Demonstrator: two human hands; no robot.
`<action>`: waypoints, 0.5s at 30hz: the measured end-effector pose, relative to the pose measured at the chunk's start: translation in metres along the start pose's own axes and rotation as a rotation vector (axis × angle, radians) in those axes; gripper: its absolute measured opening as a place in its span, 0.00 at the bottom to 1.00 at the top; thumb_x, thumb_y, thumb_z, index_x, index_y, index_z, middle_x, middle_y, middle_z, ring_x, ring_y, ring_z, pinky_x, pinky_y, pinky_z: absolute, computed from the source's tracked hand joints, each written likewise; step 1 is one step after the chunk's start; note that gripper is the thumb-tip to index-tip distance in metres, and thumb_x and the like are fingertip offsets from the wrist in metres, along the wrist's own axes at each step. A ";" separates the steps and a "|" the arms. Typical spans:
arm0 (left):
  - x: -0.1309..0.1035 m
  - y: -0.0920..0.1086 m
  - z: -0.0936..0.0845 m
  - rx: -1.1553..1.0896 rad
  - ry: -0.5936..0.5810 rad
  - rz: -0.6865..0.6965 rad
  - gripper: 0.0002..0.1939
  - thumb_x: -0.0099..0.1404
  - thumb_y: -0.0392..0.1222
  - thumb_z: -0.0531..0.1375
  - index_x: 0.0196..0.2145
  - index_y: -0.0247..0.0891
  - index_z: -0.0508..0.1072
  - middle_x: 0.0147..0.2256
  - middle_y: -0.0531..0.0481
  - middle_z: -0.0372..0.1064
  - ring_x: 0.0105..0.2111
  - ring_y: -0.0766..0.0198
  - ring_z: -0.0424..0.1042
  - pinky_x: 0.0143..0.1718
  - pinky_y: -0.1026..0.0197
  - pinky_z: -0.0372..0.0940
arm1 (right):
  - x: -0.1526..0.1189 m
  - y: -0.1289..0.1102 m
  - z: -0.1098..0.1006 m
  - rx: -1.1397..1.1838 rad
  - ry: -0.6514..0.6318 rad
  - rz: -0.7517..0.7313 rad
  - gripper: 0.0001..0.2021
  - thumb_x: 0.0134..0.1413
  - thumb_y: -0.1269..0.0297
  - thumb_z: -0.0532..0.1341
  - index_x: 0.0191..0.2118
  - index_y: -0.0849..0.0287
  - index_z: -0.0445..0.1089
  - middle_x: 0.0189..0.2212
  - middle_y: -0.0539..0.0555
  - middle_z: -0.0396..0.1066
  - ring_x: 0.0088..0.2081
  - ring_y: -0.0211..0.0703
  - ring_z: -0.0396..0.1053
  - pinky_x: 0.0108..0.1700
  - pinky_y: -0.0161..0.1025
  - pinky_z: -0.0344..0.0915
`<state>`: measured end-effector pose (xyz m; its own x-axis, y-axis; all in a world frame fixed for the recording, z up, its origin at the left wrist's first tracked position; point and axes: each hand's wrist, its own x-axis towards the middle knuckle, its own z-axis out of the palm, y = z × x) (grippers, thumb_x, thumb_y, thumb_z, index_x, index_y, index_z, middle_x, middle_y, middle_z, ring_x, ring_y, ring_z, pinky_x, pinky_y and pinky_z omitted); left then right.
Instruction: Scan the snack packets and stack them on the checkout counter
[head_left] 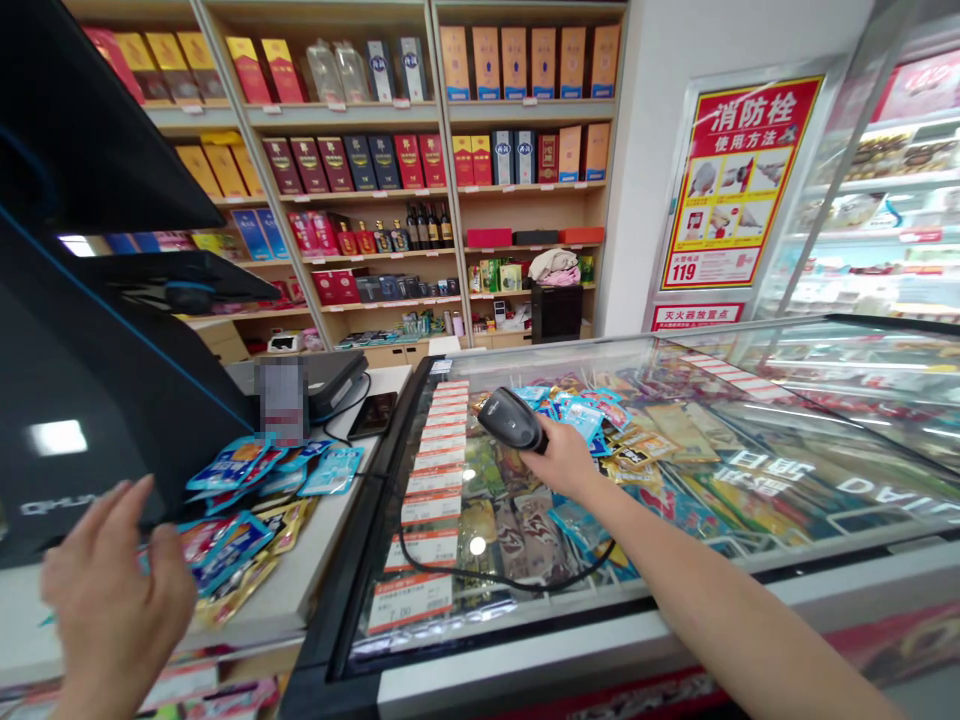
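My right hand is wrapped round the handle of a black barcode scanner, above the glass top of a chest freezer. A dark cable loops from it across the glass. Just beyond the scanner lies a heap of small blue and gold snack packets. On the left, my left hand hovers over the white counter with its fingers spread and nothing visible in them. Beside it, more blue, red and gold packets are piled on the counter; the hand hides part of this pile.
A dark checkout terminal rises at the left. Behind the packets are a phone and a flat black device. Price labels line the left side of the freezer. Shelves of boxes and bottles stand behind.
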<state>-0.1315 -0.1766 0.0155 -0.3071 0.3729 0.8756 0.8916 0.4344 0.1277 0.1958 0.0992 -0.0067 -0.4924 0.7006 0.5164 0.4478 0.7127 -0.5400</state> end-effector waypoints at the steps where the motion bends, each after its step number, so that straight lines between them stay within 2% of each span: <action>1: 0.010 0.015 0.002 -0.061 0.090 -0.013 0.35 0.63 0.42 0.48 0.66 0.60 0.45 0.67 0.52 0.49 0.63 0.46 0.54 0.61 0.40 0.52 | 0.001 0.000 -0.001 0.012 0.020 0.008 0.13 0.46 0.63 0.62 0.41 0.56 0.71 0.35 0.54 0.76 0.38 0.49 0.72 0.37 0.37 0.62; 3: 0.028 0.048 0.012 -0.171 0.179 -0.014 0.30 0.63 0.44 0.50 0.64 0.49 0.57 0.62 0.43 0.58 0.62 0.46 0.57 0.61 0.42 0.53 | 0.002 0.000 -0.004 0.034 0.070 0.024 0.12 0.47 0.62 0.61 0.40 0.57 0.71 0.34 0.54 0.75 0.37 0.49 0.72 0.37 0.37 0.62; 5: 0.041 0.083 0.027 -0.263 0.125 0.027 0.28 0.64 0.45 0.51 0.61 0.39 0.62 0.57 0.35 0.62 0.60 0.46 0.58 0.60 0.44 0.54 | 0.004 0.001 -0.007 0.045 0.126 0.052 0.11 0.48 0.61 0.61 0.39 0.57 0.71 0.33 0.55 0.75 0.37 0.50 0.72 0.38 0.38 0.63; 7: 0.049 0.119 0.048 -0.397 0.022 0.062 0.26 0.63 0.45 0.53 0.56 0.34 0.66 0.55 0.32 0.63 0.58 0.47 0.61 0.60 0.46 0.55 | 0.006 0.002 -0.011 0.048 0.180 0.088 0.12 0.48 0.60 0.61 0.40 0.57 0.71 0.33 0.56 0.75 0.37 0.50 0.72 0.38 0.39 0.63; 11: 0.050 0.184 0.104 -0.662 -0.282 0.088 0.25 0.58 0.44 0.57 0.54 0.39 0.68 0.56 0.37 0.63 0.58 0.48 0.60 0.61 0.46 0.53 | 0.010 0.006 -0.015 0.062 0.252 0.150 0.13 0.48 0.60 0.60 0.41 0.57 0.71 0.33 0.55 0.75 0.38 0.50 0.71 0.38 0.40 0.64; 13: 0.049 0.209 0.136 -0.735 -0.464 0.085 0.26 0.56 0.43 0.59 0.53 0.39 0.68 0.58 0.38 0.62 0.59 0.47 0.59 0.62 0.46 0.51 | 0.011 0.008 -0.015 0.063 0.260 0.168 0.12 0.48 0.61 0.59 0.40 0.56 0.71 0.32 0.54 0.75 0.36 0.49 0.71 0.38 0.39 0.64; 15: 0.050 0.228 0.165 -0.806 -0.608 0.012 0.27 0.54 0.43 0.61 0.52 0.39 0.69 0.59 0.37 0.62 0.61 0.47 0.57 0.63 0.48 0.48 | 0.012 0.008 -0.014 0.064 0.262 0.178 0.12 0.48 0.61 0.59 0.39 0.56 0.71 0.31 0.54 0.75 0.34 0.48 0.71 0.37 0.39 0.64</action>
<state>0.0017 0.0767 0.0112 -0.2136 0.8263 0.5212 0.7855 -0.1718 0.5945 0.2044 0.1137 0.0041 -0.1983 0.8051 0.5591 0.4578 0.5804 -0.6734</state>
